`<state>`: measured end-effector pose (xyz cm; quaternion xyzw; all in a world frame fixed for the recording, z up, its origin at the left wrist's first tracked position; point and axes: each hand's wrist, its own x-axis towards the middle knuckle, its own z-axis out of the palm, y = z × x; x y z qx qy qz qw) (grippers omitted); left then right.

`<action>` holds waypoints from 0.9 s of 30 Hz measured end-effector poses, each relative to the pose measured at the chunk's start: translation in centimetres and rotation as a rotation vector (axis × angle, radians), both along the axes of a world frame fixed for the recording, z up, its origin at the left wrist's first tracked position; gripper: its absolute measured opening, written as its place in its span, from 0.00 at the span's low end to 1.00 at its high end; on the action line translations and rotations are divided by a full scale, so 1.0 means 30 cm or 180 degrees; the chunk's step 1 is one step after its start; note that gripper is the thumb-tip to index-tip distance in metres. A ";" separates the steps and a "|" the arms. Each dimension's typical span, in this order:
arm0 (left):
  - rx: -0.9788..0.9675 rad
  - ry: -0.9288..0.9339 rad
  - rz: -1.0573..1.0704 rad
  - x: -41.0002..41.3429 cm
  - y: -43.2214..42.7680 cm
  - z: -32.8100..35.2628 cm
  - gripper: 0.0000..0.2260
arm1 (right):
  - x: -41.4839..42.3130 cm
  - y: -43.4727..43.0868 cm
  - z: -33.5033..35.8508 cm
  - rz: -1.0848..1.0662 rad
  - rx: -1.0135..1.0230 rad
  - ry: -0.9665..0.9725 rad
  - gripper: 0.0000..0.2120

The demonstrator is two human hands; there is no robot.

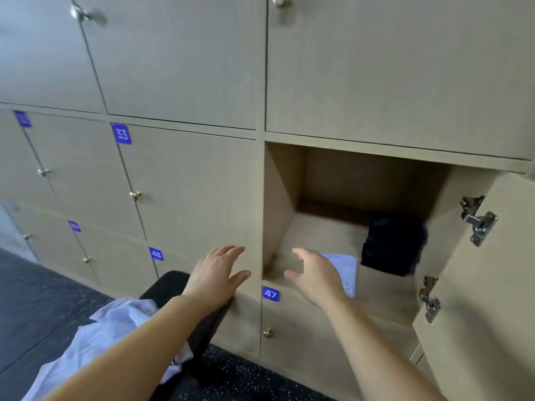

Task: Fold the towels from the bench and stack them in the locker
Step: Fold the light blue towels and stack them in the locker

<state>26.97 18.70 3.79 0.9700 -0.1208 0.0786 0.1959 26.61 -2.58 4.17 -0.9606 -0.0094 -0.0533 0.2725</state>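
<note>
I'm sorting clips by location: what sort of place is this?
Probably a gym or pool changing room: a wall of numbered lockers, a black bench holding towels, and a speckled dark floor.

The right hand hides the near part of the folded pale towel under its fingers. Right of those fingers, the dark bundle is blurred. The bottom edge crops the crumpled towels.

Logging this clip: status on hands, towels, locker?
Left hand open, right hand open, both empty. One folded towel in open locker; more towels unfolded on bench. Dark bundle inside, not blocking.
</note>
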 end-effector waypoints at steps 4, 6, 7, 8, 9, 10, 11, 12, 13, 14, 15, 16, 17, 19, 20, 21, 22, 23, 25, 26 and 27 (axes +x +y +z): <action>0.0058 0.0035 0.0451 -0.146 0.224 -0.022 0.26 | -0.069 0.207 -0.009 0.0401 -0.0111 0.0009 0.28; 0.0040 0.0087 0.0645 -0.221 0.333 -0.041 0.25 | -0.100 0.312 -0.024 0.0623 -0.0116 0.0077 0.28; 0.0021 0.0106 0.0732 -0.256 0.385 -0.052 0.25 | -0.113 0.361 -0.033 0.0726 -0.0129 0.0096 0.28; 0.0006 0.0131 0.0819 -0.290 0.437 -0.065 0.25 | -0.125 0.409 -0.044 0.0822 -0.0145 0.0119 0.28; -0.0017 0.0160 0.0909 -0.323 0.486 -0.078 0.25 | -0.138 0.456 -0.056 0.0907 -0.0158 0.0144 0.28; -0.0041 0.0211 0.1013 -0.353 0.534 -0.093 0.24 | -0.150 0.502 -0.070 0.0988 -0.0165 0.0181 0.28; -0.0071 0.0249 0.1117 -0.379 0.580 -0.109 0.24 | -0.161 0.544 -0.085 0.1064 -0.0179 0.0231 0.28; -0.0100 0.0283 0.1208 -0.401 0.622 -0.125 0.24 | -0.168 0.583 -0.101 0.1131 -0.0202 0.0287 0.28; -0.0127 0.0309 0.1280 -0.420 0.662 -0.143 0.24 | -0.172 0.619 -0.121 0.1193 -0.0231 0.0340 0.28; -0.0149 0.0353 0.1348 -0.437 0.699 -0.161 0.23 | -0.173 0.653 -0.139 0.1247 -0.0248 0.0381 0.27; -0.0169 0.0404 0.1400 -0.449 0.721 -0.178 0.24 | -0.176 0.671 -0.156 0.1271 -0.0255 0.0422 0.25; -0.0199 0.0464 0.1475 -0.460 0.751 -0.199 0.24 | -0.175 0.698 -0.175 0.1307 -0.0272 0.0457 0.23; -0.0224 0.0511 0.1552 -0.468 0.782 -0.223 0.24 | -0.171 0.728 -0.195 0.1349 -0.0295 0.0488 0.21; -0.0251 0.0585 0.1658 -0.469 0.826 -0.270 0.25 | -0.156 0.776 -0.237 0.1451 -0.0319 0.0540 0.15; -0.0261 0.0622 0.1684 -0.462 0.843 -0.295 0.25 | -0.144 0.799 -0.258 0.1492 -0.0324 0.0554 0.10; -0.0287 0.0652 0.1694 -0.451 0.858 -0.319 0.25 | -0.129 0.821 -0.279 0.1513 -0.0340 0.0566 0.06; -0.0325 0.0683 0.1705 -0.437 0.868 -0.340 0.25 | -0.113 0.844 -0.298 0.1527 -0.0362 0.0555 0.05; -0.0370 0.0704 0.1717 -0.419 0.878 -0.360 0.25 | -0.093 0.868 -0.316 0.1544 -0.0378 0.0534 0.05; -0.0453 0.0750 0.1739 -0.372 0.896 -0.401 0.26 | -0.044 0.919 -0.352 0.1560 -0.0392 0.0459 0.07; -0.0500 0.0766 0.1753 -0.344 0.904 -0.421 0.26 | -0.017 0.947 -0.366 0.1575 -0.0385 0.0438 0.08; -0.0536 0.0778 0.1769 -0.315 0.910 -0.441 0.26 | 0.011 0.975 -0.380 0.1602 -0.0384 0.0421 0.08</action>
